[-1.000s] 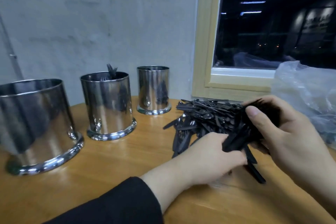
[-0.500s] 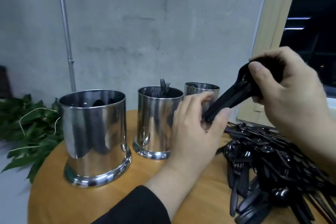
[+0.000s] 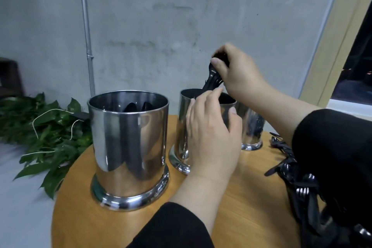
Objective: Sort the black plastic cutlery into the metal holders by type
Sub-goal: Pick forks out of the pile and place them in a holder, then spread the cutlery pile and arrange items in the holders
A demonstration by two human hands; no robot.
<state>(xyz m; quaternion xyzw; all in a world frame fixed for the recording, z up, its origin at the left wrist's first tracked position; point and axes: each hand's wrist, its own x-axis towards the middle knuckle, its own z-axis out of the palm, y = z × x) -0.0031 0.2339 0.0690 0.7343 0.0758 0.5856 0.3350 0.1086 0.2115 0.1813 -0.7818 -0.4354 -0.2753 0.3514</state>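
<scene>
1. Three metal holders stand on the round wooden table [image 3: 251, 217]: nearest holder [image 3: 128, 147], middle holder [image 3: 184, 127], far holder [image 3: 252, 127].
2. Right hand [image 3: 235, 74] grasps a bundle of black cutlery [image 3: 212, 80] above the middle holder; left hand [image 3: 211, 127], fingers relaxed, touches its rim.
3. Loose cutlery pile [image 3: 302, 187] lies right, partly hidden by the right sleeve [image 3: 332, 157]; green leaves [image 3: 46, 137] lie left.
4. Versus 0.5 s ago, the bundle has moved from above the pile to the middle holder.

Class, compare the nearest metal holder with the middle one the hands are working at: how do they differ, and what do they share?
The nearest holder looks larger and stands untouched; the middle holder looks narrower, and the left hand covers much of it. Nothing is above the nearest holder, while the right hand grips a bundle of black cutlery over the middle holder's mouth. Both are shiny upright metal cylinders with flared bases on the wooden table.
</scene>
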